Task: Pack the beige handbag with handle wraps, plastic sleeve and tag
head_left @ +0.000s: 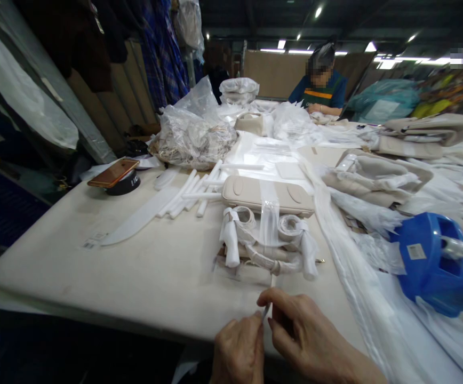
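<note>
Thin pale strip point(265, 312) and beige bag point(269, 196) were both at the near end of a cream-covered table point(75, 272), the strip between the hands at the edge, the bag lying just beyond them.

The table took up most of the view, with white sheeting and beige pieces spread over its right side. Across it sat a co-worker point(317, 101), head bent, in a dark top with an orange stripe. On the right stood a blue plastic holder point(431, 256), and beyond the rods on the left lay a clear plastic sack point(199, 138) full of tangled cord.

The bag was bound with a clear band point(269, 210); on its near side were two coiled straps point(247, 221) with white wrapping around their ends. Left of it, white rods point(179, 194) lay in a loose pile, some crossing others. Farther left, a phone point(113, 173) rested on a dark round object point(123, 184).

The left hand point(237, 346) was closed, with the strip's lower end between its fingers. The right hand point(299, 330) curved in beside it, index finger and thumb narrowly apart near the strip's upper end; whether they gripped it could not be told.

Smallest of all, a brassy clip point(320, 261) showed at the bag's right side.
</note>
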`<state>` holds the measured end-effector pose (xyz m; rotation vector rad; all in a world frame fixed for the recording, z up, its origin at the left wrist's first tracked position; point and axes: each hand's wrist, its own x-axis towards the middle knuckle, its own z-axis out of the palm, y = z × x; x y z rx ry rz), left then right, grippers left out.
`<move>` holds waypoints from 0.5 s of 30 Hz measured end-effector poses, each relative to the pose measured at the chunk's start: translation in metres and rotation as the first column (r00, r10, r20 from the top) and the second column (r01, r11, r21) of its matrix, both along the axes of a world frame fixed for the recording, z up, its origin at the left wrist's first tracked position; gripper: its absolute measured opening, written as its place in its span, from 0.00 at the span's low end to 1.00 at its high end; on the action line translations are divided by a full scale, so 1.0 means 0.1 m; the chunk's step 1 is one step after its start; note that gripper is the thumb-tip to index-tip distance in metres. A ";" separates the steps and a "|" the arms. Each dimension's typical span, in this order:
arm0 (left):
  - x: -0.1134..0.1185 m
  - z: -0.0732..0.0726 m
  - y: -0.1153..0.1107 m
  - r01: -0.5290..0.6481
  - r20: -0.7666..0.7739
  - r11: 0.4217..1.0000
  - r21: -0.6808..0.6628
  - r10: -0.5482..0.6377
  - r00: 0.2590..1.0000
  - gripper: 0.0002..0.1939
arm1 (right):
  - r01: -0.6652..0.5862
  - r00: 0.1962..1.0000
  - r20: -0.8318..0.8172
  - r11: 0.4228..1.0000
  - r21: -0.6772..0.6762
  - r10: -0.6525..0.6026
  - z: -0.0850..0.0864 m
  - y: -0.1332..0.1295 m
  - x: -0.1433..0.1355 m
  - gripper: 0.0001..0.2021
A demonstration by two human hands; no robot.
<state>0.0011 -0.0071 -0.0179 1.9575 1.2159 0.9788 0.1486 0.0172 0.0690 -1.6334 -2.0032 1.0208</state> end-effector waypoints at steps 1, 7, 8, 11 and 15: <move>0.00 -0.02 0.00 0.004 -0.024 1.000 0.019 -0.003 1.000 0.20 | -0.015 1.000 -0.009 0.999 -0.029 0.015 0.01 0.02 -0.01 0.12; 0.01 -0.04 -0.01 -0.026 -0.002 0.999 -0.036 0.026 1.000 0.20 | -0.020 0.991 -0.131 0.999 -0.031 0.016 -0.04 0.03 0.01 0.05; 0.01 -0.03 -0.01 -0.039 0.037 0.997 -0.062 0.041 0.998 0.20 | -0.024 0.989 -0.148 0.999 -0.030 0.020 -0.05 0.02 0.02 0.05; 0.01 0.04 0.01 -0.060 0.151 0.981 -0.186 0.089 0.985 0.18 | -0.036 0.987 -0.155 0.999 0.001 0.036 -0.09 0.00 0.05 0.08; -0.02 0.23 0.10 0.038 0.267 0.850 -0.525 0.122 0.956 0.17 | -0.110 0.984 -0.111 0.971 0.213 0.136 -0.18 -0.04 0.13 0.07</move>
